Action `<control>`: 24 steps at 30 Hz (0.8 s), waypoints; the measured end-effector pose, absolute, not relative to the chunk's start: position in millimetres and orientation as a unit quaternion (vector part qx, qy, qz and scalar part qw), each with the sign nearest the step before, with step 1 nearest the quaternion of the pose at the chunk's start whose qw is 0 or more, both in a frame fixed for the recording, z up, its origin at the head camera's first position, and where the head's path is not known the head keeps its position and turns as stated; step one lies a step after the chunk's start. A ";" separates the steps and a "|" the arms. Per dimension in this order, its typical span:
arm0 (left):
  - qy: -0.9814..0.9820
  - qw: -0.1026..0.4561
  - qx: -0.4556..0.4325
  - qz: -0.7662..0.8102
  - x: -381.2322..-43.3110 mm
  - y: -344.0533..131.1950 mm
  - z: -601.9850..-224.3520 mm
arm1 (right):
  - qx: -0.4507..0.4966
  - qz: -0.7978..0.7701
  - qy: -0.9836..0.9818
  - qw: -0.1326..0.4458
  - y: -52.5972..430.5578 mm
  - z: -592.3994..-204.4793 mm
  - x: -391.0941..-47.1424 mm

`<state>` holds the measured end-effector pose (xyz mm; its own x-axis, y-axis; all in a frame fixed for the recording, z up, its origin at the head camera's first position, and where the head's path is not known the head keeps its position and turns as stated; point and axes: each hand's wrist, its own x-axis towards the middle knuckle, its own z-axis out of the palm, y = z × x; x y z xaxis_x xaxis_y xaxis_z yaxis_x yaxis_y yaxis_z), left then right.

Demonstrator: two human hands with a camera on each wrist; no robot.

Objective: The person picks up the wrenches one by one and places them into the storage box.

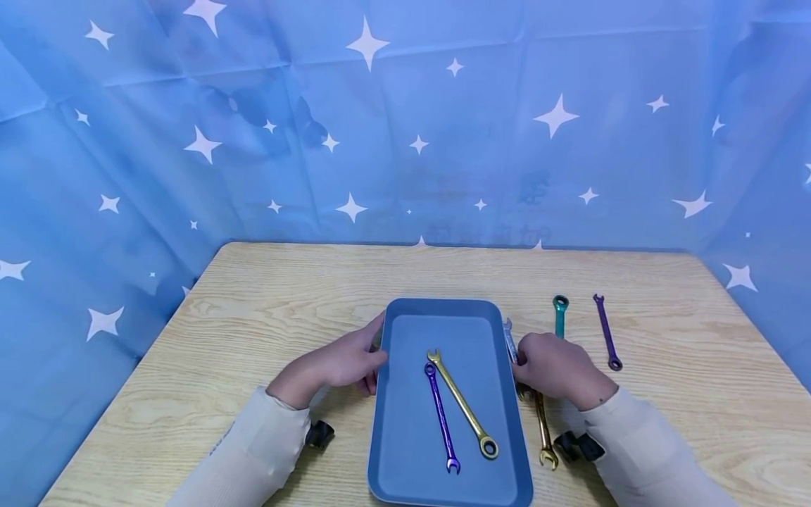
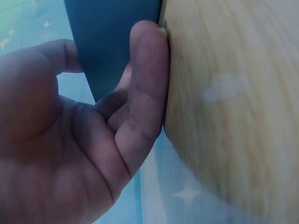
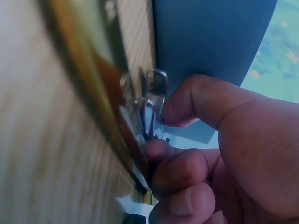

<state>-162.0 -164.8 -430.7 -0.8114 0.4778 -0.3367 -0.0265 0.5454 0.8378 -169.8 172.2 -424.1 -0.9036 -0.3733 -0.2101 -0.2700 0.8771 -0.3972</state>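
Observation:
A blue rectangular tray lies on the table, with a gold wrench and a purple wrench inside it. My left hand grips the tray's left side, thumb at the rim and curled fingers low by the tabletop. Just outside the tray's right wall, my right hand pinches a silver wrench between thumb and fingers. The right wrist view shows one end of this silver wrench near the thumb; fingers hide the rest. A bronze-coloured wrench lies under the right hand, partly covered.
Beyond the right hand lies a teal wrench, its lower part hidden by the hand. Further right is another purple wrench. The wooden table ends at a blue curtain with white stars behind it.

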 end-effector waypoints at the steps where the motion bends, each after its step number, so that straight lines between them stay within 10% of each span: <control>1: 0.835 0.275 0.136 0.457 -162.0 -164.8 -430.6 | -0.169 -0.184 0.958 0.140 172.6 -424.4 -169.9; 24: 0.834 0.276 0.131 0.458 -161.4 -165.6 -430.7 | -0.174 -0.193 0.954 0.149 175.9 -419.7 -168.9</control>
